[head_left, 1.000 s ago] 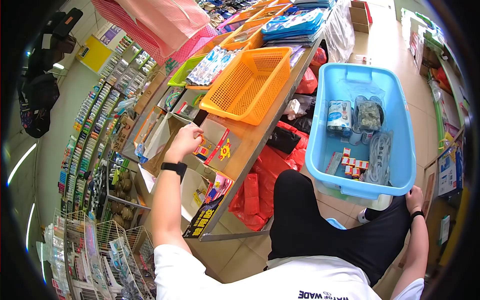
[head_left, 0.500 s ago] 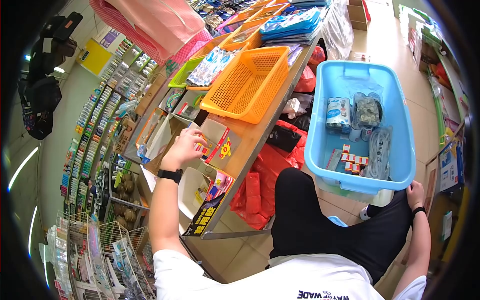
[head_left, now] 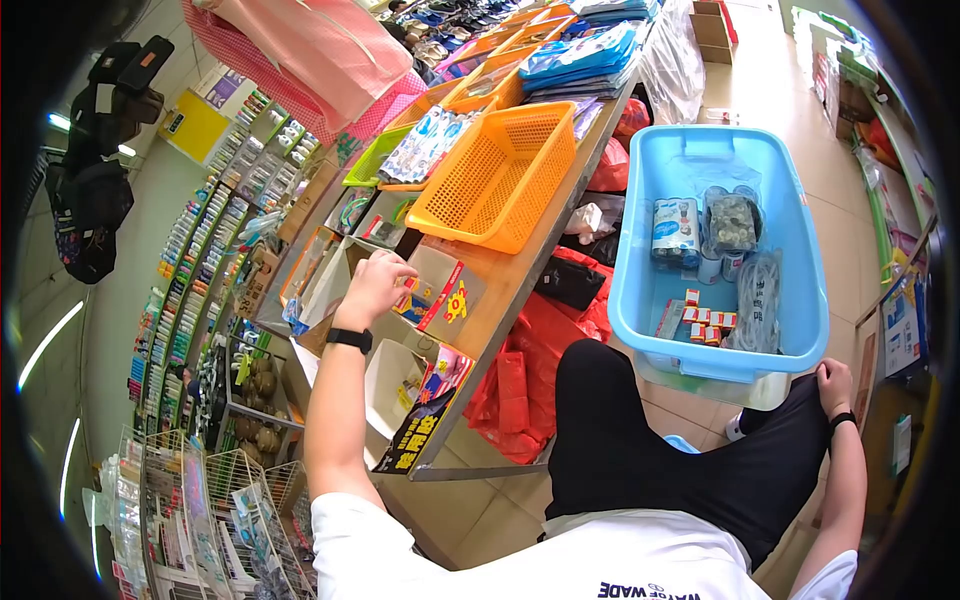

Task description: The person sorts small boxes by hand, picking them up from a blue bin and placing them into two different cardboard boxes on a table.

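Over an open cardboard box with a red and yellow front (head_left: 440, 285), my left hand (head_left: 378, 284) is bent with its fingers curled together. Small red and yellow packs (head_left: 412, 297) lie by its fingertips; whether the fingers grip one is hidden. My right hand (head_left: 834, 387) rests on my leg beside the blue tub (head_left: 622, 290), fingers curled, and what it holds, if anything, cannot be made out. Inside the tub are small red and white boxes (head_left: 708, 322), a blue and white pack (head_left: 677, 228), wrapped cans and a clear bag with a coiled item (head_left: 758, 304).
An orange basket (head_left: 490, 180) stands on the wooden table (head_left: 480, 290). Nearer me is another open box (head_left: 400, 385) with a black and yellow front. Red bags (head_left: 520, 380) lie under the table. Wire racks (head_left: 190, 500) and shelves of small goods (head_left: 190, 290) are at the left.
My left hand has shifted slightly up, and its fingers look more closed. The view has moved a little. My right hand stays at my leg.
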`<state>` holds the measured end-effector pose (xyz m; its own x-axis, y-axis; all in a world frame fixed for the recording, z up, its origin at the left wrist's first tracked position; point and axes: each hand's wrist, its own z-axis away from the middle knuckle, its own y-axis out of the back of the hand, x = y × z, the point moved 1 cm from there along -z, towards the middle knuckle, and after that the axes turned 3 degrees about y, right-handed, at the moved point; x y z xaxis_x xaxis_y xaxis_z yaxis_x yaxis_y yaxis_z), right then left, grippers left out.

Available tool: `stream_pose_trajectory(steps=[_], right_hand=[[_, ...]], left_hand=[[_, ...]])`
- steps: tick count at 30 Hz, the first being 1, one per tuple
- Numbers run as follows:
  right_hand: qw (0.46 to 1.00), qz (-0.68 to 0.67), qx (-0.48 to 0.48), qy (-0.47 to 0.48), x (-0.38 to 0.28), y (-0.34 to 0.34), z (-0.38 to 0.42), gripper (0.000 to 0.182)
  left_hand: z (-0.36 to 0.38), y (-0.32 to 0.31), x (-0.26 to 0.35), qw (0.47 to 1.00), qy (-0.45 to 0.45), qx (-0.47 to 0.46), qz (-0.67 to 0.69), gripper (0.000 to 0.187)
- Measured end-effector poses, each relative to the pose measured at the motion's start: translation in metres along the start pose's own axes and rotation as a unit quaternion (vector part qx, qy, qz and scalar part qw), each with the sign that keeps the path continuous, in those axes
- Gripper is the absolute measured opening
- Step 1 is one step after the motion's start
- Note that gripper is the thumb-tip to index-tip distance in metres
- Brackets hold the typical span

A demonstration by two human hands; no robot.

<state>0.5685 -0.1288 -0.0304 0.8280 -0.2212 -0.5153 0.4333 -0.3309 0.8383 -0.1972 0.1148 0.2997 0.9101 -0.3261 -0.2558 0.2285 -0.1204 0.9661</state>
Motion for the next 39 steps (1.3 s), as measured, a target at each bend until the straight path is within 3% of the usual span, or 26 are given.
stream_pose_trajectory(steps=[9,12,16,19,22,29,37,39], right_hand=[[1.000,-0.002,0.011,-0.006,-0.004,0.002,0.005,0.024],[1.000,-0.003,0.003,-0.008,-0.001,0.002,0.005,0.024],[1.000,-0.001,0.003,-0.010,-0.006,0.005,0.006,0.023],[1.000,0.005,-0.001,-0.016,-0.006,0.004,0.006,0.023],[1.000,0.002,0.011,-0.008,-0.008,0.004,0.008,0.023],[1.000,0.010,-0.001,-0.022,-0.005,0.002,0.007,0.023],[0.998,-0.036,0.018,0.049,-0.014,0.002,0.006,0.025],[0.999,-0.003,-0.001,0.039,-0.020,0.007,0.006,0.022]], left_hand=[[-0.013,-0.012,0.005,0.993,0.032,-0.079,-0.079,0.033],[-0.013,-0.013,0.000,0.988,0.069,-0.139,-0.019,0.039],[-0.019,-0.033,-0.011,0.993,0.066,-0.095,0.030,0.047],[-0.025,-0.044,-0.009,0.986,0.049,-0.157,0.040,0.045],[-0.022,-0.033,0.008,0.978,0.094,-0.173,-0.066,0.046],[-0.023,-0.030,0.014,0.969,0.126,-0.194,-0.084,0.045],[-0.026,-0.033,0.007,0.981,0.101,-0.146,-0.080,0.040],[-0.026,-0.022,-0.005,0.999,0.047,-0.006,-0.024,0.035]])
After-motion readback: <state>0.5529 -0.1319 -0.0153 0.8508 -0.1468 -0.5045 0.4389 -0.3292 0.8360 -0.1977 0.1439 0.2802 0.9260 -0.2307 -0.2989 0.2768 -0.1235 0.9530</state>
